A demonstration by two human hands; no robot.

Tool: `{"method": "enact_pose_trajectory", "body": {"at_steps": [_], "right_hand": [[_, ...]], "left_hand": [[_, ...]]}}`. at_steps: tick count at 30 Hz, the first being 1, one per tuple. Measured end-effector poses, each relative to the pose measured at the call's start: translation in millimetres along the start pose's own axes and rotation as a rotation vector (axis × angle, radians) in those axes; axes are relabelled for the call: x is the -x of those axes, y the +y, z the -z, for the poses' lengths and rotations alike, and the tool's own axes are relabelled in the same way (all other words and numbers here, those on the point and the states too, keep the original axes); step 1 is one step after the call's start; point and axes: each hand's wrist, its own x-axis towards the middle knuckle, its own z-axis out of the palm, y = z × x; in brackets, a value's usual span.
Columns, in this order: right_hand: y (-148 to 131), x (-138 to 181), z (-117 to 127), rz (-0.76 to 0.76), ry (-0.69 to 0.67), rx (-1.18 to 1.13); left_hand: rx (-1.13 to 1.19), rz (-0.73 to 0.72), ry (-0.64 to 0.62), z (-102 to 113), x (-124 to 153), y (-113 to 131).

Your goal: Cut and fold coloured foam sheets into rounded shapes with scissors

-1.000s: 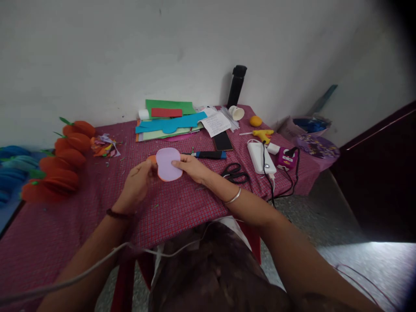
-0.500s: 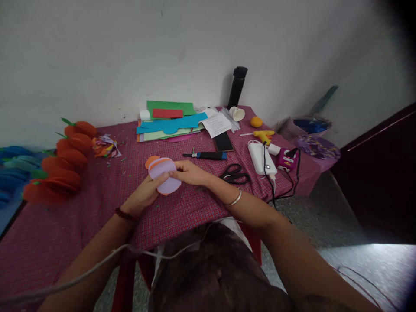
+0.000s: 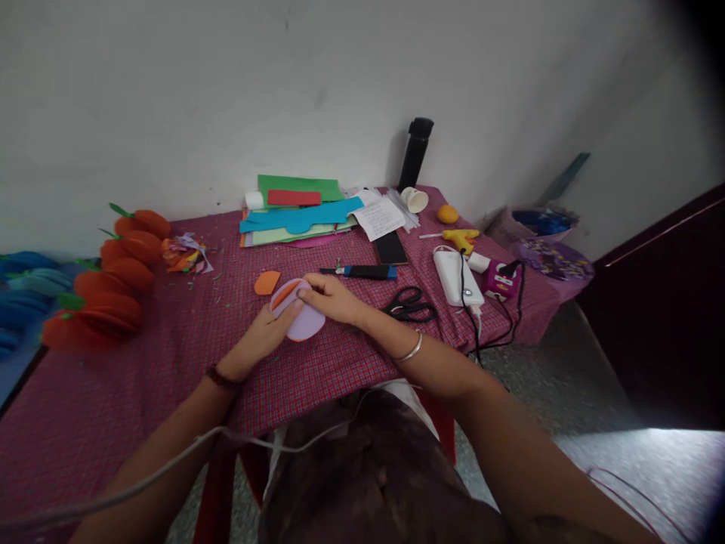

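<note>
Between my hands is a round lilac paper disc [image 3: 306,323] with orange paper showing along its edge and at its upper left. My left hand [image 3: 266,332] grips its left side, thumb lying over the lilac face. On the right edge my right hand [image 3: 331,297] pinches it, with the thumb near the top and the fingers behind. A small orange paper piece [image 3: 266,282] lies on the checked cloth just beyond my left hand. Black scissors [image 3: 411,305] rest to the right, partly behind my right forearm. A blue and black cutter [image 3: 368,272] lies beyond my right hand.
Orange paper pumpkins [image 3: 121,291] and paper scraps [image 3: 186,255] sit at left. Coloured sheets [image 3: 306,215], a phone [image 3: 390,248] and a black bottle [image 3: 415,155] are at the back. A yellow glue gun [image 3: 461,239], power bank [image 3: 456,276] and cables lie at right.
Both hands have shifted slightly right with the lilac disc, which is tilted more and shows orange inside its upper edge. The small orange piece now lies fully in sight, apart from the disc.
</note>
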Motion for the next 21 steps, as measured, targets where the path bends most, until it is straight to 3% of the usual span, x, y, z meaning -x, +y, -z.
{"method": "enact_pose_trajectory", "body": {"at_steps": [8, 12, 16, 21], "right_hand": [[-4.8, 0.4, 0.0, -0.056, 0.04, 0.034], [-1.6, -1.0, 1.3, -0.049, 0.088, -0.036], [4.9, 0.0, 0.3, -0.058, -0.043, -0.089], [7.1, 1.8, -2.8, -0.1, -0.086, -0.119]], "left_hand": [[0.01, 0.1, -0.024, 0.8, 0.4, -2.1], [0.149, 0.154, 0.053, 1.0, -0.6, -8.1], [0.333, 0.173, 0.171, 1.6, -5.8, -9.9], [0.386, 0.212, 0.1, 3.7, -9.5, -6.1]]}}
